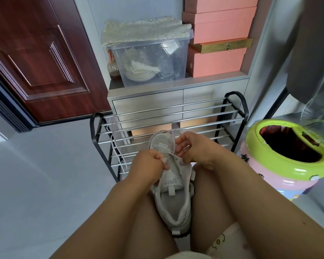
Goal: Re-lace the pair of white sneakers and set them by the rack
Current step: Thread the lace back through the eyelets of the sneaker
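A white sneaker (171, 199) lies between my thighs, toe pointing away toward the shoe rack (168, 126). My left hand (148, 165) pinches the shoe's left eyelet edge with curled fingers. My right hand (189, 148) pinches the white lace (173, 139) above the toe box, where the lace loops up and over. A second white lace (116, 146) hangs from the rack's left side. The other sneaker is not in view.
The black-and-chrome rack stands against a grey cabinet (148, 103) that carries a clear storage bin (150, 60) and pink boxes (219, 42). A pink and green bin (284, 156) sits at right. A dark red door (36, 58) is at left. Grey floor spreads to the left.
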### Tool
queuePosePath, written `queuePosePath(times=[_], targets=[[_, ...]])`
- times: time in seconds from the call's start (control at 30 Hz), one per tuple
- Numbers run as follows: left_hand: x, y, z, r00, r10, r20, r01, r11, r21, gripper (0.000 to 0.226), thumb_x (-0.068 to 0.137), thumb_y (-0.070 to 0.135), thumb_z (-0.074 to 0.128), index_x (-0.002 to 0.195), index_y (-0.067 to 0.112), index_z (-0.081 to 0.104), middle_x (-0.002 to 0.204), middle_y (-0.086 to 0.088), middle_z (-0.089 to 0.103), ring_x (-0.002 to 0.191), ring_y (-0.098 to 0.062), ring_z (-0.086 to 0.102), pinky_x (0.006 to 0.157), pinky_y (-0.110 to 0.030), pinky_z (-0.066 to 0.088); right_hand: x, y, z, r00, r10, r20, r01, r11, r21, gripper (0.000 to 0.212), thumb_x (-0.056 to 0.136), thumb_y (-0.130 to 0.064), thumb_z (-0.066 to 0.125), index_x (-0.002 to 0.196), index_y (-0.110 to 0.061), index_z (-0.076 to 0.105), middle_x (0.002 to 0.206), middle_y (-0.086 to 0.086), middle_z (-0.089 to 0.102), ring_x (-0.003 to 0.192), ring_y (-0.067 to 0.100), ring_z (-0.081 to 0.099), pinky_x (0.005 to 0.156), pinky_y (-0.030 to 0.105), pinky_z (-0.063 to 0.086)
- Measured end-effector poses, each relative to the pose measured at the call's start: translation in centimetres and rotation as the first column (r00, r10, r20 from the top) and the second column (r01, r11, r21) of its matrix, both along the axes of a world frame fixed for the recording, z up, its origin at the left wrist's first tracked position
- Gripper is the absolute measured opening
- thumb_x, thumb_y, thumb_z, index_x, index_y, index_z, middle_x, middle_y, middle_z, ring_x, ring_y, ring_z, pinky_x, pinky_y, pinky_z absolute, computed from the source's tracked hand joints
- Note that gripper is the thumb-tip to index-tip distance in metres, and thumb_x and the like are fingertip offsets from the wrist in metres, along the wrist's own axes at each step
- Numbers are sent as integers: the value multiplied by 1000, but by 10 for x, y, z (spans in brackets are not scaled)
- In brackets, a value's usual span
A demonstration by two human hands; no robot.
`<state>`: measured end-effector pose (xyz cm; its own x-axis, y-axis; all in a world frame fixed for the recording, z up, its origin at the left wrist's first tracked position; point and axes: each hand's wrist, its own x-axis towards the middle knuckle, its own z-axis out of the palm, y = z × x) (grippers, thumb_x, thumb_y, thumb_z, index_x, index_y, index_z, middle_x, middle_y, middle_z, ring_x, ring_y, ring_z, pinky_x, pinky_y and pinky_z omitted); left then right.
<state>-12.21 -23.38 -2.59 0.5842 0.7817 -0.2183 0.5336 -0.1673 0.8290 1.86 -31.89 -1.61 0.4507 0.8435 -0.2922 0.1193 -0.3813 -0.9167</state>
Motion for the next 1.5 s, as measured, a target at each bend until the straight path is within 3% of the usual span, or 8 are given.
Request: queuePosePath(times=[0.13, 0.37, 0.63, 0.93, 1.07, 1.27, 1.4, 1.5], targets=[[5, 3, 13, 993, -50, -105, 48, 999, -24, 21, 84, 8, 65, 63, 8, 68, 78, -19, 72, 40, -17, 46, 48, -21, 39, -1, -1, 2, 999, 19, -30, -19, 1000, 20, 57, 64, 29, 57, 112, -1, 53, 90, 12, 61, 74, 20, 58, 67, 34, 49], [6, -4, 8, 969, -24, -245, 125, 907, 403, 16, 76, 32, 75, 73, 20, 66, 74, 3, 67, 73, -16, 62, 65, -28, 47, 0, -1, 0, 999, 18, -36, -17, 999, 32, 53, 63, 29, 56, 101, -8, 54, 88, 10, 61, 72, 18, 57, 65, 32, 48], [9, -5, 7, 922, -91, -377, 296, 793, 532, 15, 88, 33, 60, 84, 20, 66, 91, -1, 66, 89, -23, 61, 66, -27, 42, -1, 0, -1, 1000, -9, -28, 10, 999, 37, 51, 63, 28, 57, 95, -11, 54, 86, 9, 61, 72, 18, 56, 66, 32, 49], [-12, 15, 54, 895, -402, -195, 385, 915, -120, 15, 81, 4, 69, 69, 8, 61, 47, 1, 48, 37, -9, 36, 42, -18, 26, -2, 0, 0, 998, -69, -17, 69, 997, 26, 49, 62, 30, 59, 86, -12, 53, 82, 7, 58, 68, 15, 60, 62, 32, 51], [-39, 16, 73, 772, -631, 80, 604, 687, -404, 19, 76, 5, 69, 61, 16, 64, 49, 0, 39, 38, -7, 25, 42, -21, 17, -1, -1, 0, 997, -74, 4, 73, 997, 28, 48, 61, 30, 59, 82, -12, 52, 83, 8, 59, 70, 16, 61, 61, 31, 52], [-74, 26, 87, 569, -737, 364, 807, 416, -419, 20, 75, 27, 78, 75, 12, 65, 58, -10, 33, 43, -10, 26, 44, -15, 27, -2, -2, 5, 997, -12, 80, 12, 1000, 6, 48, 61, 26, 64, 89, -12, 53, 86, 8, 59, 74, 19, 63, 77, 43, 55], [-71, 22, 90, 737, -622, 264, 675, 655, -341, 23, 85, 33, 65, 79, 10, 66, 53, 2, 43, 40, -5, 27, 42, -16, 24, -5, -3, 10, 958, 81, 276, -72, 997, -43, 49, 65, 14, 65, 102, -16, 53, 87, 3, 61, 86, 27, 64, 80, 46, 55], [-56, 30, 86, 912, -203, 356, 330, 880, -343, 24, 91, 31, 59, 99, 10, 65, 64, -2, 46, 41, -6, 29, 39, -16, 21, -7, -5, 17, 940, 156, 304, -143, 988, -66, 54, 69, 9, 65, 111, -22, 51, 86, -2, 56, 83, 21, 60, 80, 44, 53]])
